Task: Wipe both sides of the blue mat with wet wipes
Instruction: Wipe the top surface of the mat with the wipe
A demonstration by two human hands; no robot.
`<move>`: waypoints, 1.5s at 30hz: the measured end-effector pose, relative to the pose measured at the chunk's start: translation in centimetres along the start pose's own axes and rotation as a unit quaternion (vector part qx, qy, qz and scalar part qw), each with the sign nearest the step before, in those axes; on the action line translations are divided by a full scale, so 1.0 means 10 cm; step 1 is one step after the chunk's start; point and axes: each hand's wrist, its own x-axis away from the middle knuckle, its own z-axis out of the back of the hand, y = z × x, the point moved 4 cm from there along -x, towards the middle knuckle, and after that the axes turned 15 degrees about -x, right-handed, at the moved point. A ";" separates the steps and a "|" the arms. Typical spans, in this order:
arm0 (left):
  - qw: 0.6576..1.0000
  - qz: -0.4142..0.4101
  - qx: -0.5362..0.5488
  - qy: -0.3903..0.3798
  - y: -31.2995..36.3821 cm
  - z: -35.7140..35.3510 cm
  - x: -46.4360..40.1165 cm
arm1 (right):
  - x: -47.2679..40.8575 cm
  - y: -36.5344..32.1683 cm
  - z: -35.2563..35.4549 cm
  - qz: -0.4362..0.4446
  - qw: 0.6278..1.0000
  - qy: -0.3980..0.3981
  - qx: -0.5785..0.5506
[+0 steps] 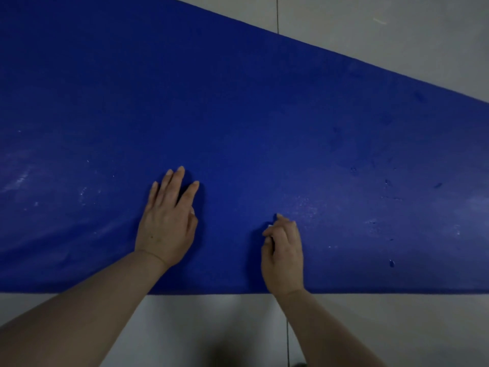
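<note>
Blue mat [238, 115] spread flat on grey tiled floor [397, 30]. Left hand [166, 221] flat on mat, fingers straight. Right hand [283, 252] near mat's front edge, fingers curled round small white wipe [269, 227], mostly hidden

1. Blue mat [264, 115]: large, deep blue, lying flat on a pale tiled floor, running diagonally across the view; near edge straight along the bottom, far edge slanting down to the right. Surface has faint pale smears on the left and small dark wet-looking spots on the right.
2. Wet wipe [270, 227]: only a small white bit visible, bunched on the mat near its near edge.
</note>
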 end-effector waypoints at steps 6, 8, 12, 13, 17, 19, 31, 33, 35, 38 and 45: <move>1.000 0.003 0.005 -0.001 0.00 0.00 0.00 | -0.24 0.19 0.30 -0.094 0.993 0.051 0.057; 1.000 0.002 0.005 0.000 0.00 0.00 -0.01 | -0.27 0.26 0.31 -0.158 0.980 0.057 0.104; 1.000 0.001 -0.003 0.001 0.00 -0.01 0.00 | -0.03 0.02 -0.10 -0.031 0.986 -0.091 0.136; 1.000 0.004 -0.003 -0.001 0.00 0.00 0.00 | 0.00 0.06 -0.13 -0.029 0.984 -0.124 0.127; 1.000 0.010 -0.001 -0.004 0.00 0.00 -0.01 | -0.18 0.31 0.30 -0.089 0.980 -0.081 0.157; 1.000 0.008 -0.006 -0.006 0.01 -0.01 -0.01 | -0.21 0.35 0.35 -0.142 0.978 -0.052 0.147; 1.000 0.007 -0.018 -0.012 0.01 -0.02 0.00 | -0.29 0.23 0.12 -0.066 0.976 -0.098 0.181; 1.000 0.008 -0.022 -0.013 0.02 -0.02 -0.01 | -0.32 0.16 0.11 -0.112 0.980 -0.048 0.157; 1.000 0.009 -0.025 -0.016 0.02 -0.02 -0.01 | -0.26 -0.02 -0.10 -0.055 0.985 -0.074 0.149; 0.999 0.011 -0.026 -0.014 0.02 0.00 -0.01 | -0.18 -0.11 -0.37 0.003 0.984 -0.143 0.104; 1.000 0.008 -0.021 -0.006 0.02 -0.01 -0.02 | -0.47 0.24 0.11 -0.114 0.986 -0.041 0.116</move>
